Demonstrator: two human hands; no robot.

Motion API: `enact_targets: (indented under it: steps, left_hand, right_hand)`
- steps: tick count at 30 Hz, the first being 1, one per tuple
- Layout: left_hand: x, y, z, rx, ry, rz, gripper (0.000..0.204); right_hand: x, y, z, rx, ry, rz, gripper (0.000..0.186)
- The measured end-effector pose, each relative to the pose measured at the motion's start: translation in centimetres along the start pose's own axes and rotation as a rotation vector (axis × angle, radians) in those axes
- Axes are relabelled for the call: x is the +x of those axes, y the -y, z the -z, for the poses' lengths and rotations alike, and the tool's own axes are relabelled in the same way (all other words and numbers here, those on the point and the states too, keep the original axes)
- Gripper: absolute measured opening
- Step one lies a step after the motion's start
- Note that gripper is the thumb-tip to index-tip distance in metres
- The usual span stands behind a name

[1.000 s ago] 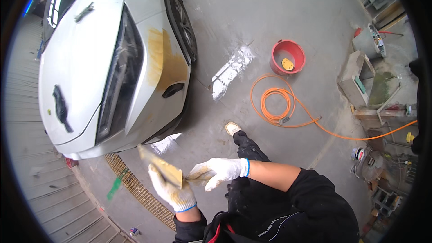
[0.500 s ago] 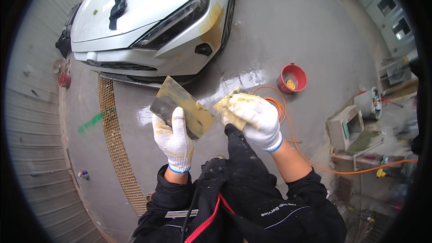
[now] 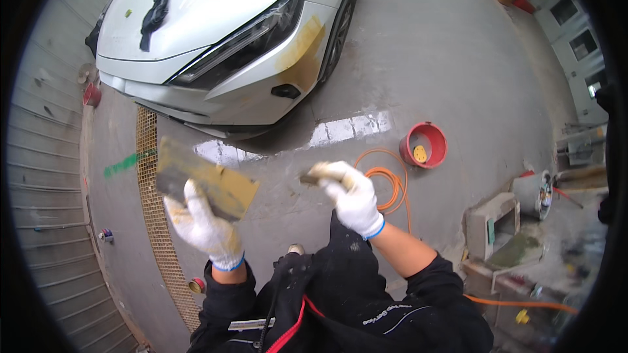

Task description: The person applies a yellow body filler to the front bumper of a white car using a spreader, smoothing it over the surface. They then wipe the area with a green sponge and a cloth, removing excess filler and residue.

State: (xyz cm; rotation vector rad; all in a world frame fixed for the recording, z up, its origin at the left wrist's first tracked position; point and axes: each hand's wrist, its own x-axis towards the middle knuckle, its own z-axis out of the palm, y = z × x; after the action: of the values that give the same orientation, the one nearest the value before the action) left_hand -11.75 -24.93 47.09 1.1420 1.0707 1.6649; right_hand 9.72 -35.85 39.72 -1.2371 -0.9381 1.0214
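Observation:
In my gloved left hand is a flat rectangular mixing board, smeared with tan body filler, the thumb lying over its face. My right hand, also in a white knit glove, pinches a putty spreader that is seen nearly edge-on and stands apart from the board. Ahead is the front corner of a white car. A tan filler patch covers part of its bumper beside the headlight. A dark crumpled cloth-like thing lies on the bonnet.
A red bucket holding a yellow disc stands right of a coiled orange hose. Floor grating runs along the left, with a small can beside it. A grey block-like bin and clutter line the right.
My left hand has carried the board leftward, away from the right hand. The right hand has moved slightly left and turned the spreader edge-on. My view has shifted too.

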Motion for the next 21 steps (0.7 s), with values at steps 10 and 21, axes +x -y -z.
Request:
enact_targets:
  steps: [10,21]
  left_hand:
    - [-4.8,14.9,-7.1,0.32,-0.128,0.408,0.044]
    - [-9.0,25.3,-5.4,0.338,-0.191,0.803,0.045]
  right_hand:
    - [24.4,-18.3,12.6,-0.502,-0.104,0.395,0.05]
    - [39.1,-23.4,11.6,-1.045,0.005,1.242,0.042]
